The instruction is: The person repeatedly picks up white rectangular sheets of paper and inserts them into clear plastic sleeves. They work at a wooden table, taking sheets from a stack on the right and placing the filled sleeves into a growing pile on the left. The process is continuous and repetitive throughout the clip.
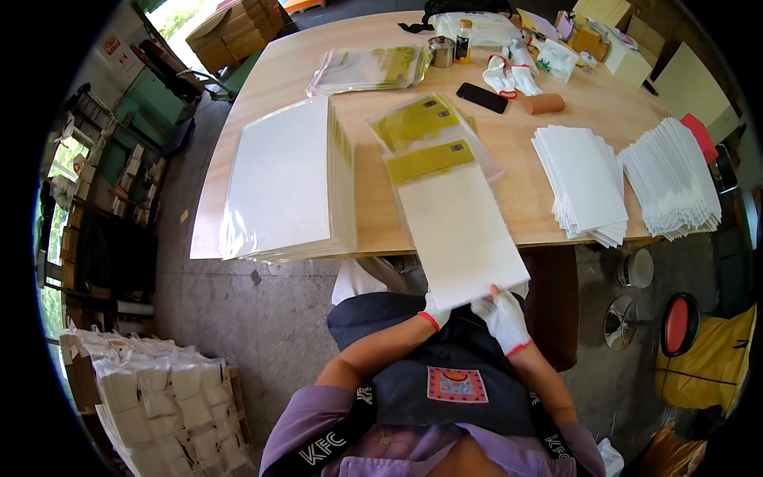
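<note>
A white rectangular card or thin paper stack (457,230) spans from the table edge to my lap. Its far end lies in or under a clear plastic bag with an olive-gold band (429,162). My left hand (435,309), in a white glove with a red cuff, grips the near left corner, its fingers mostly hidden underneath. On the near right corner my right hand (504,319), gloved alike, is closed with its thumb on top. More clear bags with olive-gold bands (417,119) lie just beyond.
At left stands a tall pile of bagged white sheets (278,175). Two white stacks (580,179) (671,179) lie at right. Farther back are flat plastic bags (366,67), a black phone (482,98), a brown cylinder (544,103), white gloves (513,78), a metal tin (441,52) and a bottle (463,41).
</note>
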A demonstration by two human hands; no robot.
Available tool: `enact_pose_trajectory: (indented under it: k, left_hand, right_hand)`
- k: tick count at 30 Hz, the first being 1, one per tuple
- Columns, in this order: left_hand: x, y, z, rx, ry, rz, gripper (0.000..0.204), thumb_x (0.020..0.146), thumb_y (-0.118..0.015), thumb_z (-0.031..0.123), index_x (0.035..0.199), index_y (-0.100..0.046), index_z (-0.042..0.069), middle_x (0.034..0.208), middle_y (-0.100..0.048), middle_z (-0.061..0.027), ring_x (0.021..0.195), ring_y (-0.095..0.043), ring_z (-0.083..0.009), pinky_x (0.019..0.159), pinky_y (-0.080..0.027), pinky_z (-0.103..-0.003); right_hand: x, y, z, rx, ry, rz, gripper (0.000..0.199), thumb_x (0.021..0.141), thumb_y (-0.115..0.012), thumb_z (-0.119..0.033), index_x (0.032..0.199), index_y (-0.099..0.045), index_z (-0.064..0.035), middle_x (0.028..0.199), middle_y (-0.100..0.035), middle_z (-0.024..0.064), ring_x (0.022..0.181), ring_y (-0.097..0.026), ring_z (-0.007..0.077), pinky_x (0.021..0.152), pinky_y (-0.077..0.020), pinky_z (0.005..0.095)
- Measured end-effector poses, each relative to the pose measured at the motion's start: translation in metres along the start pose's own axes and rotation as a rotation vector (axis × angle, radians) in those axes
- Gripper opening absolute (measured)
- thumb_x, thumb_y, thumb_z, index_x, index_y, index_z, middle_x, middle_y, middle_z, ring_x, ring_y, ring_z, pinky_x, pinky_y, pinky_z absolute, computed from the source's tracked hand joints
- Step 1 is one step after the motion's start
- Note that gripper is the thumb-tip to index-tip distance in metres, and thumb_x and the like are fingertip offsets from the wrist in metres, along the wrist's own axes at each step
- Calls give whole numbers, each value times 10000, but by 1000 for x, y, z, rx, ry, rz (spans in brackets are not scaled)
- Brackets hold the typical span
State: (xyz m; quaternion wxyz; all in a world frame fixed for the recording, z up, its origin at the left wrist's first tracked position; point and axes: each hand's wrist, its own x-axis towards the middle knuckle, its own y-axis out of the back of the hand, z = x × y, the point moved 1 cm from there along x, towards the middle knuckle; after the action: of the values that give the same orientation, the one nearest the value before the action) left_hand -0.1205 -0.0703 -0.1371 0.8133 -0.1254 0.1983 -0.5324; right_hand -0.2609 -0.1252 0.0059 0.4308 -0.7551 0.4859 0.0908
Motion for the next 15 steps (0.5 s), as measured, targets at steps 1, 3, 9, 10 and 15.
enact_pose_trajectory:
  k: [1, 3, 9, 10, 15]
  left_hand:
    - [-6, -36, 38, -146, 95, 190, 314, 865, -602, 164, 1146, -547, 34, 1047, -619, -98, 923, -618, -222, 771, -529, -329]
    - [-6, -41, 56, -129, 265, 152, 251, 889, -569, 180, 1096, -560, 38, 971, -632, -77, 828, -630, -187, 696, -539, -310]
    - [-19, -17, 99, -220, 438, 175, 291, 917, -527, 236, 1138, -513, 47, 1097, -586, -104, 890, -619, -219, 664, -544, -334]
    - [-24, -14, 114, -196, 437, 172, 278, 921, -525, 239, 1117, -516, 43, 1073, -603, -117, 849, -628, -226, 656, -543, -352]
    - [-34, 21, 134, -39, 336, 245, 260, 920, -542, 230, 1060, -537, 11, 947, -640, -104, 748, -647, -184, 606, -536, -279]
  right_hand:
    - [17, 4, 0, 151, 25, 2, 211, 937, -484, -172, 1102, -513, -45, 985, -600, 121, 816, -626, 242, 676, -559, 364]
    - [58, 7, 8, 493, -9, -126, 249, 953, -438, -146, 1154, -476, -4, 1104, -563, 159, 1008, -586, 296, 846, -532, 441]
    - [42, -18, -11, -164, -63, -210, 304, 965, -424, -203, 1199, -481, -18, 939, -625, 125, 780, -638, 233, 695, -550, 358]
    - [36, -18, -15, -410, -38, -268, 301, 964, -431, -215, 1186, -498, -24, 892, -641, 108, 716, -645, 217, 638, -552, 345]
    - [33, -64, -17, -1520, 593, -367, 181, 879, -514, -182, 1039, -551, -105, 705, -639, 86, 587, -627, 181, 515, -470, 309]
